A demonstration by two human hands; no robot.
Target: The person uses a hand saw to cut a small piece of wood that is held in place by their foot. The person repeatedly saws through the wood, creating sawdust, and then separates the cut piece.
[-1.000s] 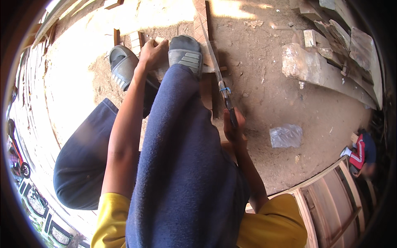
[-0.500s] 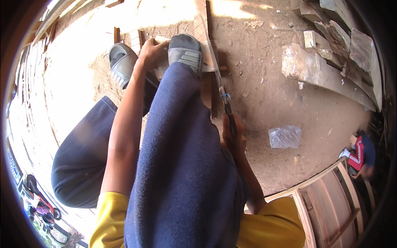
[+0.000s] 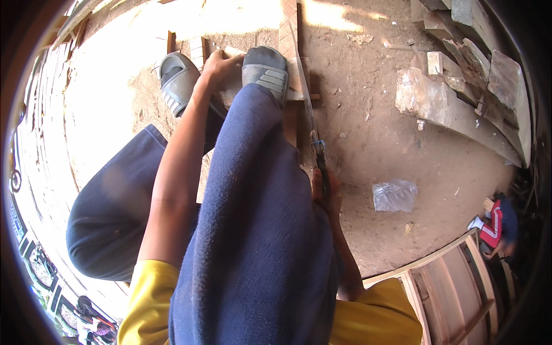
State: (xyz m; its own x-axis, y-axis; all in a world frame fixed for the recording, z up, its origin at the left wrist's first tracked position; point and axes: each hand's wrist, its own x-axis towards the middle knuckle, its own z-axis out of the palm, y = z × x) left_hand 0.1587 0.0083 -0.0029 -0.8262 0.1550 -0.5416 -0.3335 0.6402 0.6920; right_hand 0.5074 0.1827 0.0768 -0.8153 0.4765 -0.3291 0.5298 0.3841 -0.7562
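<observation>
My right hand point(image 3: 329, 198) is closed round the dark handle of a handsaw point(image 3: 307, 102), which has blue wrapping near the handle. Its long thin blade points away from me, along the right side of a wooden board point(image 3: 287, 35). My left hand point(image 3: 218, 68) grips a piece of wood point(image 3: 231, 95) beside my foot; its fingertips are partly hidden. My sandalled right foot point(image 3: 265, 68) presses on the wood from above. The other sandal point(image 3: 178, 83) stands left of my left hand. My raised leg hides part of the wood below the blade.
Broken slabs and offcuts point(image 3: 428, 95) are piled at the right. A clear plastic bag point(image 3: 395, 195) lies on the dirt floor. A wooden frame point(image 3: 454, 282) stands at lower right, near another person point(image 3: 499, 224). Short wood blocks point(image 3: 198, 50) lie beyond the left sandal.
My right hand has drawn the saw slightly back toward me. My left hand and foot stay on the wood. The whole view has shifted a little.
</observation>
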